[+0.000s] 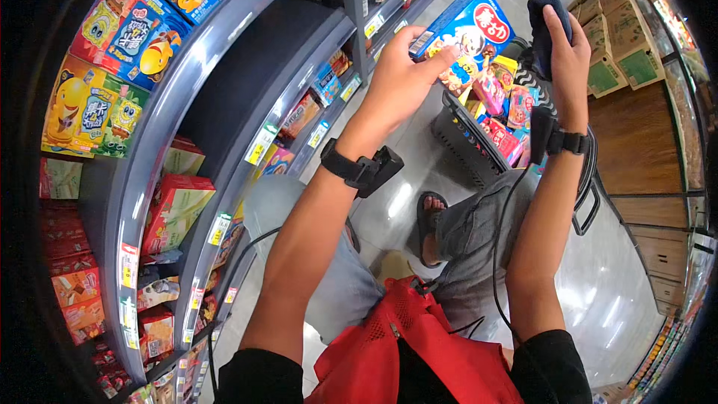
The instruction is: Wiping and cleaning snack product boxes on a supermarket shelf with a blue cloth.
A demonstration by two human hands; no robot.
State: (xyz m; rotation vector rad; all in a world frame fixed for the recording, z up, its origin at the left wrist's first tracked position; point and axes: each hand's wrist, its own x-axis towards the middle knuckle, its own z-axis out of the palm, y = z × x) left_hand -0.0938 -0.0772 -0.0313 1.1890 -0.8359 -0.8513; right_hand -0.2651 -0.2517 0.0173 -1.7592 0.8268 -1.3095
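Observation:
My left hand (412,70) grips a blue snack box (468,31) by its near corner, thumb across the printed front. The box is tilted and bears large writing. A folded dark cloth (543,28) is pinched in my right hand (569,56), to the right of the box and apart from it. Beneath both hands stands a black plastic basket (468,143), filled with a jumble of colourful snack packets (499,101). The blue box hides part of the basket's contents. Both wrists wear black straps with small devices.
Curved grey shelving (224,84) with price tags rises at the left. Snack boxes (132,28) line its upper shelf, and a red-and-green box (176,213) sits lower. Cardboard cartons (614,39) rest on a wooden display (639,140) at the right. A thin cable (496,258) hangs beside my right arm.

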